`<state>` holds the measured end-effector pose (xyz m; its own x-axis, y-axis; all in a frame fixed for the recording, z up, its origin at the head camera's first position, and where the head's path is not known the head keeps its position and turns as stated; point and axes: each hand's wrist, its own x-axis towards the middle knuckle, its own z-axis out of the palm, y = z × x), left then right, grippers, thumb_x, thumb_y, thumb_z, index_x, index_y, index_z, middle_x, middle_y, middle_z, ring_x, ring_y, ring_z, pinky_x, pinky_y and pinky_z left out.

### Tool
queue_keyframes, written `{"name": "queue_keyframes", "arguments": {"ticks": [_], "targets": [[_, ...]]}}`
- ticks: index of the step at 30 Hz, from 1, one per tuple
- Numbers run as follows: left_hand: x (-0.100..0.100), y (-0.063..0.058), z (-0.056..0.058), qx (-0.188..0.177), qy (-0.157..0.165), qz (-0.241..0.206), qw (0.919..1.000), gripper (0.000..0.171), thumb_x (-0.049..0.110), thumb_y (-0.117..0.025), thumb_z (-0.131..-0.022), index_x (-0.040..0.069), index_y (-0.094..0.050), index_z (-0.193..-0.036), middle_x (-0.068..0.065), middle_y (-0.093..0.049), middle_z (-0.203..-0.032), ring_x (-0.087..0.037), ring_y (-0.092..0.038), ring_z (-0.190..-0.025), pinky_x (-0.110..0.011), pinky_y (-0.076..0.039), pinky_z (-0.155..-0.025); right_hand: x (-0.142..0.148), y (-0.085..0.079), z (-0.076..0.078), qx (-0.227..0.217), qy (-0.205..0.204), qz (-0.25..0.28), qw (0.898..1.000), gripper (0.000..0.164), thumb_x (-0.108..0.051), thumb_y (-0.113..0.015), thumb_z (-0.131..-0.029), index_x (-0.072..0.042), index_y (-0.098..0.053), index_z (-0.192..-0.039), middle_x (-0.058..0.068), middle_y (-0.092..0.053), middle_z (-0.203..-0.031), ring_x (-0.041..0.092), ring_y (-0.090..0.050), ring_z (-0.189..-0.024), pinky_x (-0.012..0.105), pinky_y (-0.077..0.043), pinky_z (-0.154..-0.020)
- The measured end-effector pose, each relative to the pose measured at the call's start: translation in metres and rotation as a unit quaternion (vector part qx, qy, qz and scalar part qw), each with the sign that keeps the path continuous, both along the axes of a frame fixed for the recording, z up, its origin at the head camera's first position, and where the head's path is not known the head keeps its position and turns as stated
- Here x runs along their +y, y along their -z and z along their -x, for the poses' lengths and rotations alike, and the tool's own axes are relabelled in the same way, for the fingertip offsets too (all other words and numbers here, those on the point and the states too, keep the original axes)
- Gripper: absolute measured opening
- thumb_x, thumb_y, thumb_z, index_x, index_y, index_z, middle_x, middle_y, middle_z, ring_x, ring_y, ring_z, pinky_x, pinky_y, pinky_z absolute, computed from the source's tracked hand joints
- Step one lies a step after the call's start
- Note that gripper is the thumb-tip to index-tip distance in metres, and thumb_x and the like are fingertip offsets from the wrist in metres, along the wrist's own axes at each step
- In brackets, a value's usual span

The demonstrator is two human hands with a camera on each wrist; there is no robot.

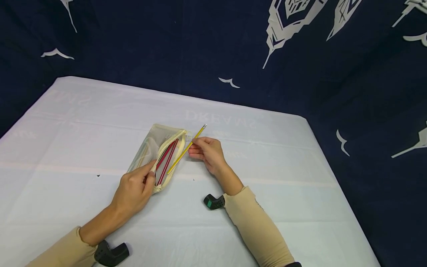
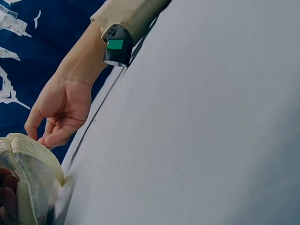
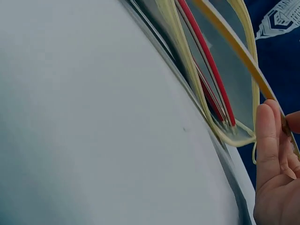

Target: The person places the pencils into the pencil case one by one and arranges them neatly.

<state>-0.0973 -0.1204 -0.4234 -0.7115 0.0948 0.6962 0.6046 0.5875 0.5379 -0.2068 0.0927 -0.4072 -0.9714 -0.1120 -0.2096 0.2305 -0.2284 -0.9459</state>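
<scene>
A translucent mesh pencil pouch (image 1: 144, 142) with a cream zipper edge lies at the middle of the table, its mouth spread wide. My left hand (image 1: 135, 187) pinches the near-left edge of that mouth. Inside the pouch are red pencils (image 1: 168, 162), seen closer in the right wrist view. Between thumb and fingers my right hand (image 1: 208, 152) holds a yellow pencil (image 1: 186, 148), eraser end up and away. The pencil slants across the pouch's right rim, its lower end at the opening. In the left wrist view the pouch (image 2: 37, 164) partly hides the left fingers.
A white cloth covers the table (image 1: 287, 178). A dark blue curtain (image 1: 173, 48) with white prints hangs behind it. A small dark speck (image 1: 98, 175) lies left of the pouch. Black wrist devices (image 1: 111, 254) sit at both sleeves.
</scene>
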Motion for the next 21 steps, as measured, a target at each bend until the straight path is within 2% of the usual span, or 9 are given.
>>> {"name": "queue_keyframes", "arguments": {"ticks": [10,16,21], "targets": [[0.0,0.001,-0.001,-0.016,0.002,-0.003,0.9999,0.034,-0.005,-0.052,-0.083,-0.016,-0.066,-0.112,-0.025,-0.071,-0.096,-0.022,-0.064,-0.072,-0.038,-0.052,-0.055,-0.017,0.005,-0.011,-0.004,-0.052,-0.002,0.999,0.01,0.005,-0.057,-0.09,0.003,-0.065,-0.085,0.008,-0.066,-0.065,0.013,-0.066,-0.058,0.026,-0.056,-0.057],[0.0,0.001,-0.001,-0.019,0.001,-0.005,0.9998,0.035,-0.005,-0.052,-0.083,-0.014,-0.067,-0.112,-0.024,-0.071,-0.1,-0.025,-0.067,-0.079,-0.041,-0.053,-0.059,-0.024,0.005,-0.017,-0.028,-0.083,0.0,0.996,0.015,0.005,-0.055,-0.09,-0.001,-0.064,-0.079,0.007,-0.065,-0.064,0.013,-0.066,-0.057,0.025,-0.055,-0.057],[0.0,0.002,-0.001,-0.017,-0.001,-0.004,0.9998,0.035,-0.004,-0.053,-0.082,-0.013,-0.068,-0.112,-0.023,-0.071,-0.1,-0.026,-0.067,-0.077,-0.041,-0.054,-0.059,-0.029,0.006,-0.02,-0.043,-0.095,-0.002,0.995,0.015,0.005,-0.054,-0.09,-0.001,-0.063,-0.079,0.006,-0.065,-0.064,0.012,-0.067,-0.057,0.025,-0.055,-0.057]]}}
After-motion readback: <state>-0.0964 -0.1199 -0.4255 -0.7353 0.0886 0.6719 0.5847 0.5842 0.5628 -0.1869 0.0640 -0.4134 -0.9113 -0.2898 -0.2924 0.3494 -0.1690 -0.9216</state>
